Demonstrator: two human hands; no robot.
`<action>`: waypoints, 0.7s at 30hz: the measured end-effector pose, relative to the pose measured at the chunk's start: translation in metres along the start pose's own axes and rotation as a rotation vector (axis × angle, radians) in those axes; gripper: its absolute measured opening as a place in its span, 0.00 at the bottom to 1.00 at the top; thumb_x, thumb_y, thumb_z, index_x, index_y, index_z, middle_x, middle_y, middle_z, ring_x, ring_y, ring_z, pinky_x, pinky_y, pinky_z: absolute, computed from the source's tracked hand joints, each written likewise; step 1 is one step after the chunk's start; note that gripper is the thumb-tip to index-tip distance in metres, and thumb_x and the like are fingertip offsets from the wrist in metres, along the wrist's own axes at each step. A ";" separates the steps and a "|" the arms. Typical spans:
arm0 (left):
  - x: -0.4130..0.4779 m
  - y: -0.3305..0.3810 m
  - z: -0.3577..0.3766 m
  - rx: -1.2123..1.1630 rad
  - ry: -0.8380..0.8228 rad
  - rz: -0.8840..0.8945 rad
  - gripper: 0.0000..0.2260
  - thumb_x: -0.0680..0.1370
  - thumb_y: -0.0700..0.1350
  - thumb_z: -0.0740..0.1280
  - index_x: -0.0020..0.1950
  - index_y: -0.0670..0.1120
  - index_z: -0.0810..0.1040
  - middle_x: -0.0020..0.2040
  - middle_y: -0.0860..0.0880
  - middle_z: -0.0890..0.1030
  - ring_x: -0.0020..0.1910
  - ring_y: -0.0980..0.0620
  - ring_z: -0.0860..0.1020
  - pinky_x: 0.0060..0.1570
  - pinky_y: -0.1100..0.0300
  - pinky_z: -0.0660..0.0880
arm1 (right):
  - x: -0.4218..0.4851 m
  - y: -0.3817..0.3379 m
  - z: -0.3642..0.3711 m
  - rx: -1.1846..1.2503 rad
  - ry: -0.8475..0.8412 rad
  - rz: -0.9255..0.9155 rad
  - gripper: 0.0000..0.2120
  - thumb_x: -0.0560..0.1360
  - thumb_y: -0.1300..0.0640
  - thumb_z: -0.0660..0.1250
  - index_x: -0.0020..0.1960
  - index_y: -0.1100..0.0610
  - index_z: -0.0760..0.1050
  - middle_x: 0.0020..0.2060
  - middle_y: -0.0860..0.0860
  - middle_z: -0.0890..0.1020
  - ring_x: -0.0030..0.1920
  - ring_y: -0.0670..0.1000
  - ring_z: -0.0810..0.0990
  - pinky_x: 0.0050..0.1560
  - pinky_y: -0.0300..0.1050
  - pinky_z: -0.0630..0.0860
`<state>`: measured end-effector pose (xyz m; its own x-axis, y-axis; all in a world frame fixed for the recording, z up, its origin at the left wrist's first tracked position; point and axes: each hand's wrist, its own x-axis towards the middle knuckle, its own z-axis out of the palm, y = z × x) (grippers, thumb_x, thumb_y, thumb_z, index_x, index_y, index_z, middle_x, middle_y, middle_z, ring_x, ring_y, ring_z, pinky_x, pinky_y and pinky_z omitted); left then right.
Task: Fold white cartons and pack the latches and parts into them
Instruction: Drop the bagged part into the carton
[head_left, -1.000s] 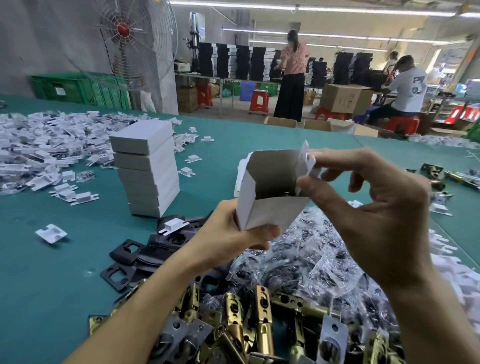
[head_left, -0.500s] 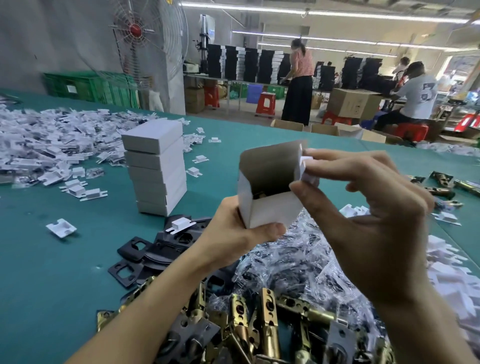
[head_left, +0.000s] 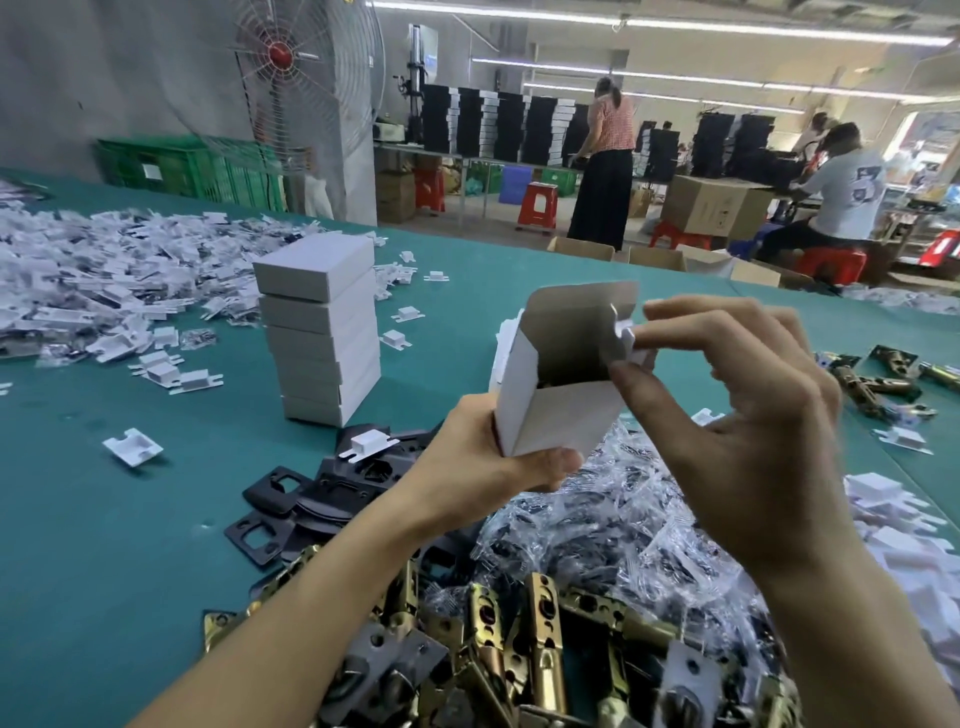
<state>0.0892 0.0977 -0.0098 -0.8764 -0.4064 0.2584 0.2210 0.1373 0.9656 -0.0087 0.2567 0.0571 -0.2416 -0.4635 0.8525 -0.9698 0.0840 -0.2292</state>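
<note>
Above green table (head_left: 104, 519), mid-air: left hand (head_left: 488, 462) grips white carton (head_left: 561, 415) round base, thumb across front, open mouth up. Right hand (head_left: 753, 415), just beside mouth, pinches side flap (head_left: 626, 338) between thumb and forefinger, other fingers loosely spread. Dark contents inside, unclear. Thin card looks light, creases easily: best held at corners and folds, not flat walls. Below grip: brass latches (head_left: 540, 649), bagged parts (head_left: 623, 519). Left of grip: stack of closed cartons (head_left: 322, 332).
</note>
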 end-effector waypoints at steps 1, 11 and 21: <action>0.000 0.000 0.000 0.004 0.003 -0.003 0.11 0.70 0.41 0.76 0.51 0.43 0.83 0.44 0.44 0.81 0.44 0.47 0.81 0.47 0.48 0.83 | 0.000 0.001 0.000 -0.036 -0.035 0.020 0.05 0.76 0.53 0.73 0.50 0.53 0.82 0.54 0.47 0.78 0.56 0.52 0.73 0.52 0.34 0.66; 0.001 -0.004 -0.003 0.200 0.098 -0.063 0.14 0.69 0.44 0.76 0.53 0.45 0.83 0.45 0.43 0.84 0.44 0.41 0.84 0.46 0.41 0.83 | -0.001 0.001 -0.004 -0.212 -0.513 0.285 0.26 0.72 0.30 0.55 0.59 0.42 0.79 0.58 0.41 0.74 0.60 0.45 0.68 0.53 0.42 0.62; -0.002 -0.010 -0.007 0.301 -0.012 -0.103 0.10 0.69 0.45 0.74 0.50 0.50 0.82 0.44 0.49 0.83 0.41 0.48 0.82 0.48 0.44 0.82 | -0.004 0.020 -0.004 0.070 -0.658 0.424 0.08 0.72 0.36 0.65 0.45 0.38 0.78 0.39 0.34 0.82 0.41 0.37 0.80 0.36 0.31 0.70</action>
<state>0.0915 0.0913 -0.0194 -0.8929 -0.4216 0.1581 -0.0037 0.3579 0.9337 -0.0272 0.2642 0.0511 -0.4990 -0.8334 0.2374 -0.7896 0.3245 -0.5207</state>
